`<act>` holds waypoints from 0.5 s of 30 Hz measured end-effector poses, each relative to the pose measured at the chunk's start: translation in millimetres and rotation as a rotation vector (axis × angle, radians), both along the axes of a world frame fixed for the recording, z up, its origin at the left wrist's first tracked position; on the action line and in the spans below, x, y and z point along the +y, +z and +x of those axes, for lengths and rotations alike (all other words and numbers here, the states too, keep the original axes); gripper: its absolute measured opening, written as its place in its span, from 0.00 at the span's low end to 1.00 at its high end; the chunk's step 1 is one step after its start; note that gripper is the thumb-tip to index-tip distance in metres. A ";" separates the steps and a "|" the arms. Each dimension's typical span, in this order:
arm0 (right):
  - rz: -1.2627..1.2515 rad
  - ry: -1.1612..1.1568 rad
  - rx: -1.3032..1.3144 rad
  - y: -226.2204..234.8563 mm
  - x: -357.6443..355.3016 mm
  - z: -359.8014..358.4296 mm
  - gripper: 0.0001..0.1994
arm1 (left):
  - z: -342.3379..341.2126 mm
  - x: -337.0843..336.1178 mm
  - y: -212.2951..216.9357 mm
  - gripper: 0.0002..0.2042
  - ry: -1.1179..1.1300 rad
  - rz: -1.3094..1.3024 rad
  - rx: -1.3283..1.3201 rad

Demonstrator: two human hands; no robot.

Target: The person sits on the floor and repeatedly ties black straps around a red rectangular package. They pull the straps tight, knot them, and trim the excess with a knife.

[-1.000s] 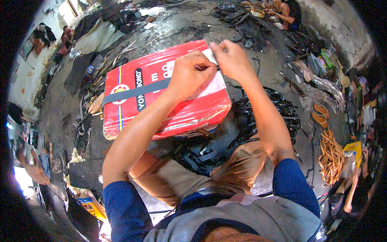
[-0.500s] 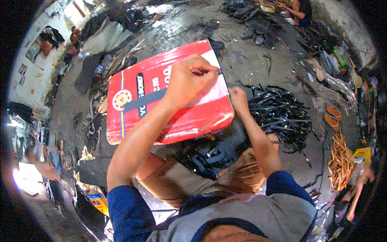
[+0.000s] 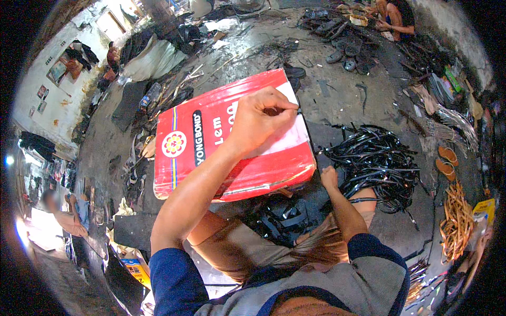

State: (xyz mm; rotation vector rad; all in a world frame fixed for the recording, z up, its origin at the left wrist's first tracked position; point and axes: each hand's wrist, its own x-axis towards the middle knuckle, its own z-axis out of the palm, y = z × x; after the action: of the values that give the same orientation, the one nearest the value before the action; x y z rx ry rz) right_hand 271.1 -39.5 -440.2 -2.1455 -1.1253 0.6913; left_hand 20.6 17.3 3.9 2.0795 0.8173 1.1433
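Note:
A red carton box with a white label area and a yellow flower emblem rests in front of me above my lap. Over its far right corner, my left hand is closed in a pinch on a black strip. The strip shows as a thin dark line down the box's right edge. Lower and to the right, beyond that edge, my right hand is closed around the strip's lower part; its fingers mostly hide what they grip. Beside it lies a heap of glossy black strips.
More black pieces lie between my legs. At the right are brown sandals and a bundle of tan strips. Dark footwear parts are piled at the back, near a seated person. Another person is at far left.
The black strip that lay across the box's top has slid away from there. My right hand has moved down and away from the box edge. My left hand stays at the corner.

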 end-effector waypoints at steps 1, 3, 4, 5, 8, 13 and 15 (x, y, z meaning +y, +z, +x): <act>-0.023 0.004 0.007 0.0 -3.7 2.3 0.13 | 1.0 0.2 3.5 0.06 0.010 0.054 0.055; -0.026 -0.043 -0.031 8.0 -5.8 1.3 0.12 | -6.5 -0.5 5.3 0.08 0.002 0.192 0.177; -0.030 -0.064 -0.043 18.7 -7.9 -2.8 0.12 | -11.8 0.7 1.7 0.08 -0.023 0.276 0.188; -0.013 0.026 -0.091 31.5 -9.4 0.2 0.10 | -16.6 2.9 -2.5 0.09 -0.047 0.360 0.199; -0.109 0.083 -0.240 49.1 -15.1 10.1 0.14 | -15.8 3.8 -4.0 0.11 -0.104 0.491 0.199; -0.164 0.002 -0.333 34.5 -19.9 16.3 0.15 | -10.5 3.2 0.2 0.11 -0.149 0.578 0.232; -0.165 0.027 -0.428 20.1 -22.5 19.7 0.15 | -8.6 1.7 0.3 0.11 -0.169 0.534 0.235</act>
State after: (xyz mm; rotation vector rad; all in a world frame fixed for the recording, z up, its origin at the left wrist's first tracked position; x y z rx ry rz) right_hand 290.8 -62.0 -420.1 -2.4997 -1.3551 0.3505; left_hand 12.0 19.0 4.2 2.7041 0.4522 1.1228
